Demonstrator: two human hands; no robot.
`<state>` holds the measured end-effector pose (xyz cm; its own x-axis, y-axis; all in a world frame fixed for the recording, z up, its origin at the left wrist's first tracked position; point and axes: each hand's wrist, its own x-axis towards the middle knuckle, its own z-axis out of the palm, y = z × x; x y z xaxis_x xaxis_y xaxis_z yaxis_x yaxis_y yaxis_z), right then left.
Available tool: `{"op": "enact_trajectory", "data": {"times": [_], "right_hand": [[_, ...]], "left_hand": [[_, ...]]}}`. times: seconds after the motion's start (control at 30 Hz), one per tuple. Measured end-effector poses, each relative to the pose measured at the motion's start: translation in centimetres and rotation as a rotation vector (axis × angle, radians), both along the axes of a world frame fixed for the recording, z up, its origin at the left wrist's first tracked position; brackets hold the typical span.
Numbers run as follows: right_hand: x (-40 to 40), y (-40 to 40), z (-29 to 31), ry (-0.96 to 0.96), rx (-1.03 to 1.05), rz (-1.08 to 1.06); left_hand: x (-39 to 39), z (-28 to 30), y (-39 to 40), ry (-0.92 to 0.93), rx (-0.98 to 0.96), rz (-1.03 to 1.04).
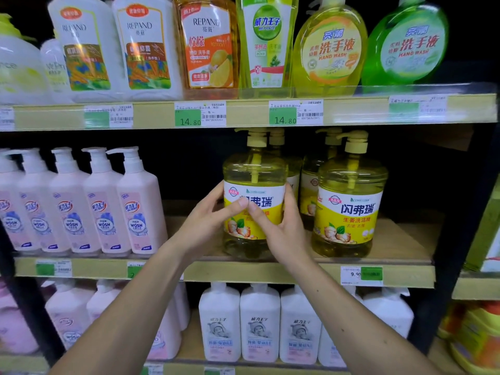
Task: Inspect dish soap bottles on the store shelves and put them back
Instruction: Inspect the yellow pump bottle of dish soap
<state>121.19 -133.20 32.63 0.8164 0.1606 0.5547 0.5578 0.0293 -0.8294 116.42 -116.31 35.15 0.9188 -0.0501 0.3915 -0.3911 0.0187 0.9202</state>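
Soap bottle between two hands; four yellow.

Middle shelf, left: five pink pump bottles stood in a row. Upper shelf: white bottles and green hand wash. Edge strip carried green price tags. Bottom shelf: white baby-label bottles.

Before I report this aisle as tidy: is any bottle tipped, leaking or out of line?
Nothing stands out. The yellow dish soap bottle gripped by both hands stands upright on the middle shelf; no spills show.
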Motion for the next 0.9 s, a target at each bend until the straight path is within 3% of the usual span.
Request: {"op": "enact_trajectory", "data": {"times": [0.2,0.47,0.63,0.8,0.9], "right_hand": [[0.3,3.5,0.2,0.006,-0.072,0.017],[1.4,6.9,0.3,-0.028,-0.116,0.076],[2.1,7.5,0.7,0.000,-0.177,0.081],[2.5,5.9,3.0,0.018,-0.462,0.072],[3.1,3.1,5.9,-0.061,-0.538,-0.100]], "left_hand": [[-0.8,0.8,0.7,-0.019,0.049,0.350],[0.0,1.9,2.5,0.044,0.035,0.548],[0.9,1.7,3.5,0.052,0.097,0.580],[1.5,0.9,4.2,0.039,0.101,0.562],[1.8,0.1,4.1,0.038,0.025,0.540]]}}
